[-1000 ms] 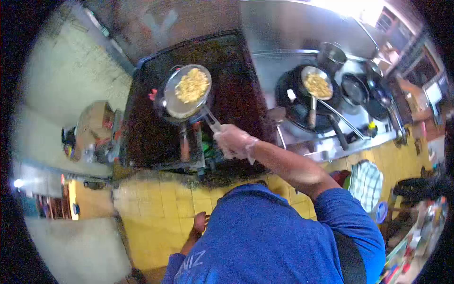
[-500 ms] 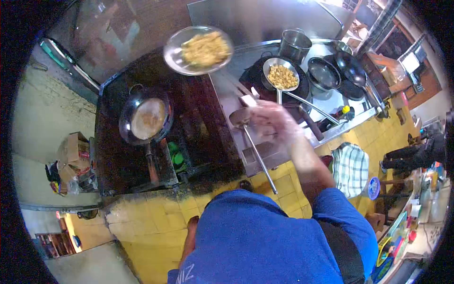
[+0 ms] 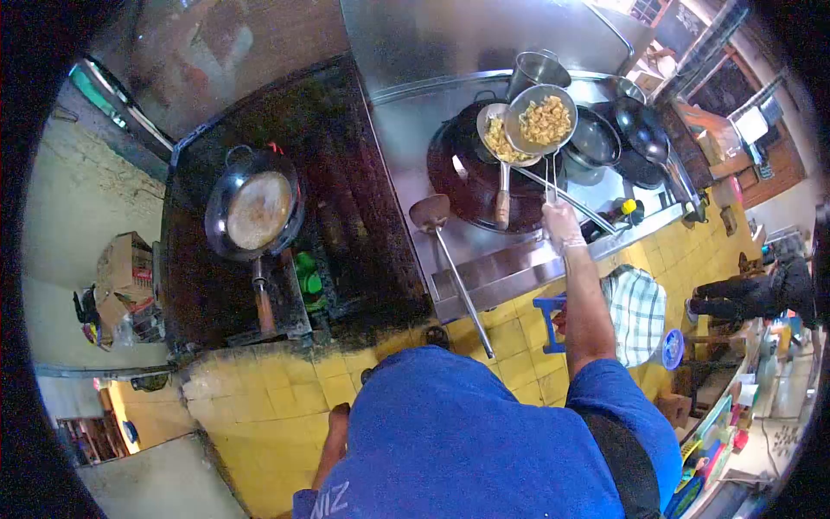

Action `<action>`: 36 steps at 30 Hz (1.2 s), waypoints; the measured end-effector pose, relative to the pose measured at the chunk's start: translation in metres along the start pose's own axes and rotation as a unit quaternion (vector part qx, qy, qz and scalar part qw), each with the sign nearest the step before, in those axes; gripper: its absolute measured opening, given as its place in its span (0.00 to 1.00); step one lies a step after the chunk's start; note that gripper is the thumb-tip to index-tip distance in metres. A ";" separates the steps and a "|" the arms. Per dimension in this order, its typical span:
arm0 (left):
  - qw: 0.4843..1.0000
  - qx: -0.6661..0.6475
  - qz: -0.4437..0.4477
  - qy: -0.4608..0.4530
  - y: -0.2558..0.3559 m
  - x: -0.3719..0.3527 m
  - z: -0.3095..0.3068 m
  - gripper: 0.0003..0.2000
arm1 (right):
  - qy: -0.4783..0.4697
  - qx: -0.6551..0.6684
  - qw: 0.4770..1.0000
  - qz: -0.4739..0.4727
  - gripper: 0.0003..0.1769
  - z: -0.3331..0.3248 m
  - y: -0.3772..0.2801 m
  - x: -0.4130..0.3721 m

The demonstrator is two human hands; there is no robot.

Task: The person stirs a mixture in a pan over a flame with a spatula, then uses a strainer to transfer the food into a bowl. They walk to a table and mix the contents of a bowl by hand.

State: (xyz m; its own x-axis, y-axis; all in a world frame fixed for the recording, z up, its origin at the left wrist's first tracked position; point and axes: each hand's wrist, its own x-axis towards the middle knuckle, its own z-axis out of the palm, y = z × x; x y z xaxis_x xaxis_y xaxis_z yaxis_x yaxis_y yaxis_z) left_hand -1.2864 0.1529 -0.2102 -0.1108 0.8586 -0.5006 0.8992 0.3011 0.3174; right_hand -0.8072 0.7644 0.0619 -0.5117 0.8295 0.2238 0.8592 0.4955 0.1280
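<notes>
My right hand (image 3: pixel 563 223), in what looks like a thin clear glove, is closed around the handle of a round strainer (image 3: pixel 513 121). Browned fried pieces (image 3: pixel 546 120) fill the strainer's middle. Its bowl overlaps a second pan (image 3: pixel 484 130) with a wooden handle, holding similar pieces, above a large dark wok (image 3: pixel 451 177). To the left of my right hand lies a long-handled wok spatula (image 3: pixel 430 210), its handle jutting past the counter edge. Of my left arm, only a short stretch shows at my side beside the blue shirt; its fingers cannot be made out.
A wok (image 3: pixel 218 216) with brownish liquid sits on the dark stove at left. A tall pot (image 3: pixel 527 71) and more black pans (image 3: pixel 596 143) stand at the back right. Near the counter front are a checked cloth (image 3: pixel 635 316) and a blue plastic frame (image 3: pixel 551 343). Another person (image 3: pixel 743 297) is at far right.
My right hand has swung the strainer of fried pieces from above the dark stove at left over to the pans at right. The head view has shifted slightly.
</notes>
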 end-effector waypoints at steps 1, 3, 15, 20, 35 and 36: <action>0.994 -0.090 -0.058 0.011 0.011 0.001 -0.016 0.17 | -0.001 0.000 1.000 0.000 0.06 0.007 0.006 0.000; 0.977 -0.180 -0.117 0.022 0.037 0.000 -0.037 0.14 | 0.001 0.307 0.935 0.180 0.05 0.030 0.018 -0.003; 0.963 -0.219 -0.158 0.000 0.023 -0.002 -0.027 0.11 | -0.028 -0.028 0.999 -0.015 0.03 0.010 0.005 0.006; 0.904 -0.386 -0.168 0.077 0.001 -0.019 0.016 0.11 | -0.009 -0.055 0.998 -0.029 0.05 0.001 0.004 0.002; 0.993 -0.059 -0.099 0.010 0.032 -0.009 -0.046 0.12 | -0.051 -0.130 0.990 -0.018 0.10 -0.004 -0.006 0.011; 0.993 -0.059 -0.098 0.010 0.024 -0.006 -0.033 0.12 | -0.052 -0.131 0.990 -0.017 0.10 0.002 -0.004 0.012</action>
State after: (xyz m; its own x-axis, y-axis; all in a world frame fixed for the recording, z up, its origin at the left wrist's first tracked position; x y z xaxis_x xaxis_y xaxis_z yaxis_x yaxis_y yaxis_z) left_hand -1.2784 0.1683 -0.1727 -0.2878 0.7866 -0.5462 0.8037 0.5085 0.3089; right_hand -0.8169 0.7729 0.0625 -0.5260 0.8424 0.1167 0.8067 0.4507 0.3823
